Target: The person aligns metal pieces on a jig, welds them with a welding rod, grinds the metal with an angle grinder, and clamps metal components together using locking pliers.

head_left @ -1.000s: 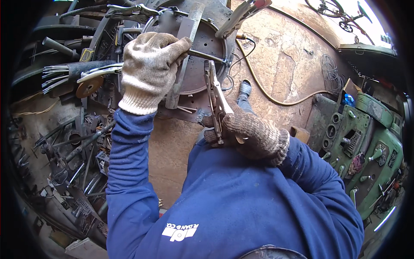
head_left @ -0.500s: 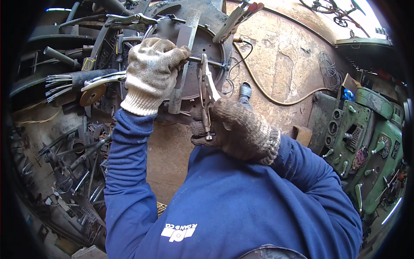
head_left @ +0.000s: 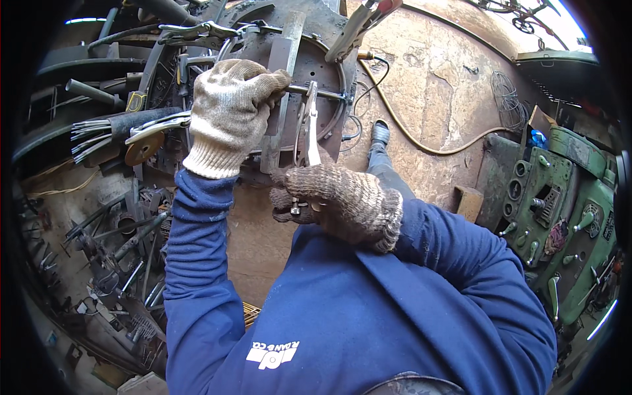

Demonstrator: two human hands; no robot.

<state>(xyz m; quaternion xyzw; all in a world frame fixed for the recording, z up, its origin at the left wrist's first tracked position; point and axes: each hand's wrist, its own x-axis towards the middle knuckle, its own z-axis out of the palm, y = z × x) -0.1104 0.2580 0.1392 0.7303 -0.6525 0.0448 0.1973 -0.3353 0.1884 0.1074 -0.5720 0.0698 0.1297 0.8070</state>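
My left hand [head_left: 227, 108], in a pale knitted glove, is closed round one end of a thin metal rod [head_left: 301, 90]. The rod lies across a round dark metal plate [head_left: 319, 69] with small holes. Locking pliers [head_left: 311, 125] have their jaws at the rod, to the right of my left hand. My right hand [head_left: 339, 201], in a brown knitted glove, is wrapped round the pliers' handles. Their adjusting screw pokes out below the fingers. Under the rod, a flat metal bar [head_left: 289, 39] crosses the plate. Whether the jaws bite the rod tightly cannot be seen.
More locking pliers [head_left: 201, 31] sit at the plate's far left edge. A grey-handled tool [head_left: 352, 36] rises at its far right. A bundle of thin rods [head_left: 92, 137] and metal scrap [head_left: 118, 230] lie left. A hose [head_left: 424, 153] crosses the floor towards a green machine [head_left: 573, 197].
My right hand has moved left and slightly nearer the plate's front, swinging the pliers' handles left. The pliers' jaws stay at the rod. My left hand keeps its place.
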